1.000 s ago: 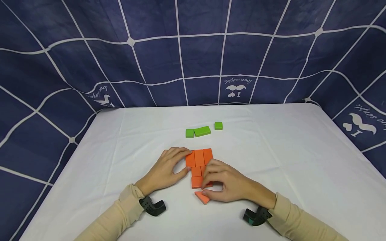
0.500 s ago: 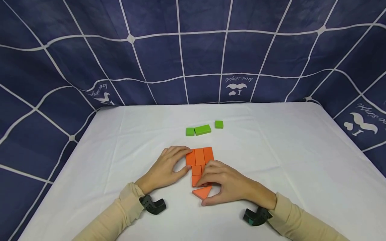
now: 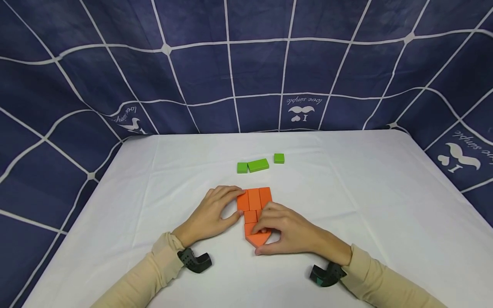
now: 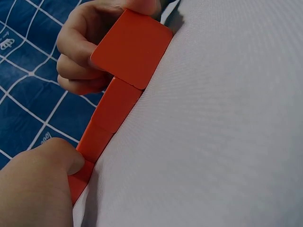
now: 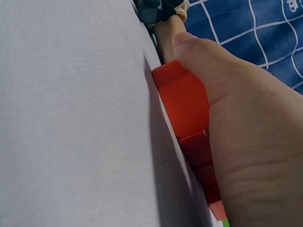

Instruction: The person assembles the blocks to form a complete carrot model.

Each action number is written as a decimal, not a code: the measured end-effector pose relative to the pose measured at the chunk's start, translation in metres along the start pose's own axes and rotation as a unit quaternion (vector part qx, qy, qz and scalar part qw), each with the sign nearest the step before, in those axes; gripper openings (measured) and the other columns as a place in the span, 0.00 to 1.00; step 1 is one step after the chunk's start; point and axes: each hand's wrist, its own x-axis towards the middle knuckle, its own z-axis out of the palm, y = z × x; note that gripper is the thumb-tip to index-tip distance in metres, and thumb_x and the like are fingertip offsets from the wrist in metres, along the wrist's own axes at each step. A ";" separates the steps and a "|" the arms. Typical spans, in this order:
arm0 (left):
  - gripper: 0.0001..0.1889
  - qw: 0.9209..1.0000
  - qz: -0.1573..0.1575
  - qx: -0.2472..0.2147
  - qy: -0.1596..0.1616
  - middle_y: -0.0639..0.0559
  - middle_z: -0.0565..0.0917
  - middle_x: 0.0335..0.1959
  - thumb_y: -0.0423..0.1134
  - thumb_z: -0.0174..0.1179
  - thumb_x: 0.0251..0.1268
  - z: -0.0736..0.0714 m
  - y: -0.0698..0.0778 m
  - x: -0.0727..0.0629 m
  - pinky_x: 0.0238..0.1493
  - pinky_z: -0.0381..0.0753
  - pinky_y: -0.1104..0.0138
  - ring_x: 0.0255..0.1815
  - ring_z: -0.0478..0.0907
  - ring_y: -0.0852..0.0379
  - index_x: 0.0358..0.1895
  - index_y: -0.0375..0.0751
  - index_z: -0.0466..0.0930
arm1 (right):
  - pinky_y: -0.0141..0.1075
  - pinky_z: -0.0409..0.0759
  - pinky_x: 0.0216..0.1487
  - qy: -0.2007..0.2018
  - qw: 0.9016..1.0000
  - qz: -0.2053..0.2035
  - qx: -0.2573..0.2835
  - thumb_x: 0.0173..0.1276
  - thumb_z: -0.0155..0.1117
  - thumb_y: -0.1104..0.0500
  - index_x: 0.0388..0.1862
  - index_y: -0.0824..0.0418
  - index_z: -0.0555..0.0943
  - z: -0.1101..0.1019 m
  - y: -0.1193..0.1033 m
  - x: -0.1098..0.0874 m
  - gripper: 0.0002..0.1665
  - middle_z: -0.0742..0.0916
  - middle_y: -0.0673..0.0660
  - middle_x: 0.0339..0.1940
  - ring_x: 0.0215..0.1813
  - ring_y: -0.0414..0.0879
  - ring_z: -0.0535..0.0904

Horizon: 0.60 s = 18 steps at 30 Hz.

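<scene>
Flat orange blocks (image 3: pixel 254 199) lie edge to edge on the white cloth in the head view, three upright rectangles along the far side. An orange triangular block (image 3: pixel 259 238) sits at the near end, pointing toward me. My right hand (image 3: pixel 286 229) grips it, thumb at its near slanted side and fingertips over its far edge; this hand hides part of the blocks' right side. On the left, my left hand (image 3: pixel 209 218) holds the far-left rectangular block (image 3: pixel 243 201) between index fingertip and thumb. The left wrist view shows the triangle's orange side face (image 4: pixel 135 49) standing on the cloth.
Beyond the orange blocks lie a green rectangular block (image 3: pixel 258 165), a green square block (image 3: pixel 242 167) at its left and another green square block (image 3: pixel 279 158) to the right. A dark blue gridded curtain (image 3: pixel 254 72) rises behind the table.
The triangular block has turned and slid away from me, up against the other orange blocks. My right thumb followed it; my left hand stays in place.
</scene>
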 end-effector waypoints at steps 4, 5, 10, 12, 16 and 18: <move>0.27 1.000 -0.001 0.001 -0.001 0.54 0.77 0.68 0.52 0.63 0.71 0.000 0.000 0.000 0.70 0.67 0.51 0.70 0.70 0.54 0.69 0.47 0.77 | 0.22 0.70 0.49 0.000 1.000 0.002 0.002 0.61 0.78 0.39 0.44 0.45 0.87 0.000 0.000 0.000 0.18 0.82 0.37 0.38 0.47 0.34 0.72; 0.27 1.000 -0.001 0.001 -0.001 0.54 0.77 0.68 0.52 0.63 0.71 0.000 0.000 0.000 0.70 0.67 0.51 0.70 0.70 0.54 0.69 0.47 0.77 | 0.22 0.70 0.49 0.000 1.000 0.002 0.002 0.61 0.78 0.39 0.44 0.45 0.87 0.000 0.000 0.000 0.18 0.82 0.37 0.38 0.47 0.34 0.72; 0.27 1.000 -0.001 -0.001 0.000 0.54 0.78 0.67 0.52 0.63 0.71 0.001 0.000 0.000 0.72 0.66 0.50 0.71 0.70 0.54 0.69 0.47 0.77 | 0.22 0.69 0.49 0.003 1.000 -0.001 0.006 0.61 0.78 0.40 0.43 0.46 0.86 0.000 0.000 0.000 0.17 0.82 0.38 0.37 0.46 0.34 0.72; 0.26 1.000 -0.001 -0.001 0.001 0.55 0.78 0.67 0.52 0.63 0.71 0.001 0.000 0.000 0.71 0.66 0.50 0.70 0.70 0.54 0.69 0.47 0.77 | 0.22 0.69 0.49 0.003 1.000 0.000 0.008 0.61 0.78 0.40 0.43 0.46 0.86 0.000 0.000 0.000 0.17 0.82 0.38 0.37 0.46 0.34 0.72; 0.27 1.000 0.001 0.000 0.002 0.55 0.77 0.67 0.52 0.63 0.71 0.000 0.000 0.000 0.70 0.67 0.51 0.70 0.70 0.54 0.69 0.47 0.77 | 0.22 0.69 0.49 0.004 1.000 -0.001 0.009 0.60 0.79 0.40 0.43 0.46 0.86 0.001 0.001 0.000 0.17 0.81 0.38 0.36 0.46 0.34 0.72; 0.26 1.000 0.000 0.002 0.002 0.55 0.78 0.67 0.52 0.63 0.71 0.000 -0.001 -0.001 0.71 0.67 0.51 0.70 0.70 0.54 0.69 0.47 0.77 | 0.22 0.69 0.49 0.004 1.000 -0.003 0.010 0.60 0.79 0.41 0.42 0.46 0.86 0.001 0.001 0.001 0.17 0.81 0.38 0.36 0.46 0.34 0.72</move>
